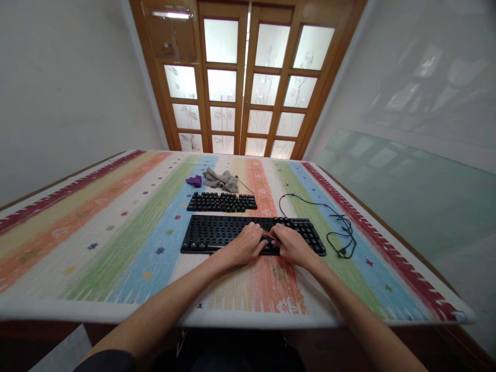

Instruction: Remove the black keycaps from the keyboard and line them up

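"Forearms reach in over the near edge of the striped tablecloth. What are the hands doing?"

"Left hand and right hand meet above the keyboard, fingers curled inward. Something thin and orange-brown shows between them, though I can't tell which hand grips it."

"And the keyboard?"

"Flat on the tablecloth, right under the hands. Small key stems show across its left and middle; caps cover the number pad."

"Beside it?"

"Black cable, lying in loose loops on the right."

"Just beyond?"

"Black keycaps, laid in close rows."

"Farther off?"

"Purple cloth, and next to it a crumpled grey cloth; a thin rod slants out from that one. Wooden doors with frosted panes stand at the back."
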`<state>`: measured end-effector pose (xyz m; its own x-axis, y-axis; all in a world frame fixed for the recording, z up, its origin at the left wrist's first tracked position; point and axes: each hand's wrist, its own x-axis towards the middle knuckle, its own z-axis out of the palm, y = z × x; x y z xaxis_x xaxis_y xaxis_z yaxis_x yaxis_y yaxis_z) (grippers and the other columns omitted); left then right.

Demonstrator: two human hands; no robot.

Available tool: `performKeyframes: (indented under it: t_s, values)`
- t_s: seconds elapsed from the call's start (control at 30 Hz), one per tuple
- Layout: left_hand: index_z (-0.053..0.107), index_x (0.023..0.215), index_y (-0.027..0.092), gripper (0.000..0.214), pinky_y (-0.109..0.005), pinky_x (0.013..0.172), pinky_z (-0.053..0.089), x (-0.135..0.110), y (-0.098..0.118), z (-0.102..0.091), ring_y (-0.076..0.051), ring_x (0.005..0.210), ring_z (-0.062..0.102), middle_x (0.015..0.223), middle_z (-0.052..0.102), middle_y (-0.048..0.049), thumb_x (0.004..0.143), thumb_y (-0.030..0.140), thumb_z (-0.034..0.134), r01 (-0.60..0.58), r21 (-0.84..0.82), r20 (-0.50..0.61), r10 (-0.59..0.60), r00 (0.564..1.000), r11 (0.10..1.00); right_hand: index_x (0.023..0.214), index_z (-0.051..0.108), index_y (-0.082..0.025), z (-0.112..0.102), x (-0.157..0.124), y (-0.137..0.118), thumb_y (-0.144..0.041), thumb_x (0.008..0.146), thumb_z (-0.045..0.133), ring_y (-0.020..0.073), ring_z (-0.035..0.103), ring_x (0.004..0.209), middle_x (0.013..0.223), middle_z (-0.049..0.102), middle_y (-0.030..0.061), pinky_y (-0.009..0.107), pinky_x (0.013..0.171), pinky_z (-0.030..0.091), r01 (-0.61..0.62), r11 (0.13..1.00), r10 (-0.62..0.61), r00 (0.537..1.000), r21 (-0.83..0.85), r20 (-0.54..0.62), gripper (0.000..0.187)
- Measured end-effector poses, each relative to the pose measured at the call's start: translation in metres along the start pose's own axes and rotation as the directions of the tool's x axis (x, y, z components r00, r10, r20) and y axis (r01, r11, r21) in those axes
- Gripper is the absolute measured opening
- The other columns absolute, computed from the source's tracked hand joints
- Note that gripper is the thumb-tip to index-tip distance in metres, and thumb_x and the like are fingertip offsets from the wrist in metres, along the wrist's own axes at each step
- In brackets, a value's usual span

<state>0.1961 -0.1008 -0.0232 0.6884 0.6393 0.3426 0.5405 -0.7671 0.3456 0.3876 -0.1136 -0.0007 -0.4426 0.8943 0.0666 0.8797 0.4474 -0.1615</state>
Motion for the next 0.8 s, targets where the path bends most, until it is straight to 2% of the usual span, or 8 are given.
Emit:
performKeyframes:
  t_s: [0.3,0.6,0.8]
  values:
    - [0.055,0.093,0.016,0.017,-0.042,0.089,0.043,0.0014,0.0029,-0.0020,-0.024,0.093,0.049,0.095,0.056,-0.0094,0.098,0.027,0.043,0.044,0.028,0.032,-0.045,0.998,0.999,0.090,0.056,-0.017,-0.0024,-0.0024,-0.0043,-0.011,0.090,0.051,0.0206,0.060,0.085,0.097,0.062,0.0084,0.028,0.067,0.035,0.009,0.997,-0.009,1.000,-0.079,0.008,0.008]
    - [0.065,0.098,0.015,0.017,-0.037,0.090,0.043,0.0040,0.0027,-0.0045,-0.023,0.097,0.050,0.096,0.059,-0.0092,0.094,0.021,0.050,0.041,-0.079,-0.008,-0.042,0.999,0.996,0.095,0.058,-0.017,-0.0008,-0.0047,-0.0083,-0.014,0.093,0.049,0.0194,0.059,0.079,0.100,0.062,0.0097,0.028,0.062,0.034,-0.044,0.995,0.043,0.999,-0.086,-0.008,0.010]
    - [0.067,0.087,0.015,0.016,-0.037,0.082,0.044,0.0039,0.0044,-0.0074,-0.023,0.089,0.052,0.084,0.059,-0.0076,0.091,0.027,0.056,0.110,-0.061,-0.011,-0.111,0.994,0.992,0.096,0.059,-0.016,0.0001,-0.0058,-0.0083,-0.014,0.093,0.048,0.0196,0.060,0.081,0.099,0.062,0.0094,0.029,0.061,0.033,-0.041,0.997,0.039,0.999,-0.068,-0.023,0.011]
